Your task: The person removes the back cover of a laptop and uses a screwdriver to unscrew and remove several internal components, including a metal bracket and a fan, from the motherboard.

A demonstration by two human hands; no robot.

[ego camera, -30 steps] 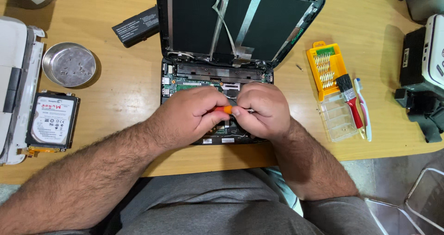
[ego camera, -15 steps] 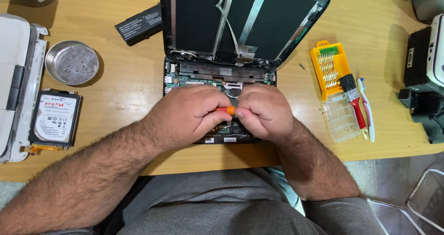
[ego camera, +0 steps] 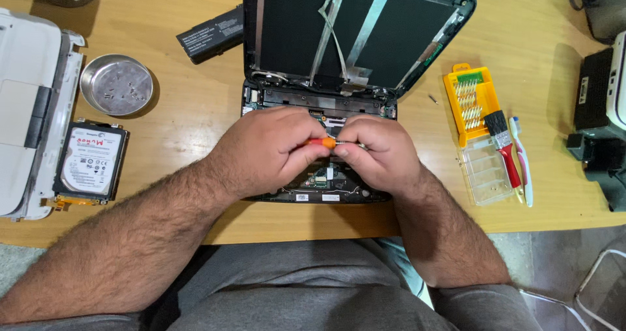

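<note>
Both hands meet over the opened laptop [ego camera: 313, 96].
Left hand [ego camera: 270, 152] grips an orange screwdriver [ego camera: 324, 143]; right hand [ego camera: 378, 152], touching it, pinches the shaft just beside the handle.

Very little differs from the earlier pictures. The left hand [ego camera: 274, 152] and the right hand [ego camera: 378, 152] have moved slightly toward the hinge side of the opened black laptop base [ego camera: 319, 191], so a little more of its front edge with the thin wires shows below the knuckles. The small orange-handled screwdriver [ego camera: 324, 143] between the hands sits a bit higher over the base than before.
</note>
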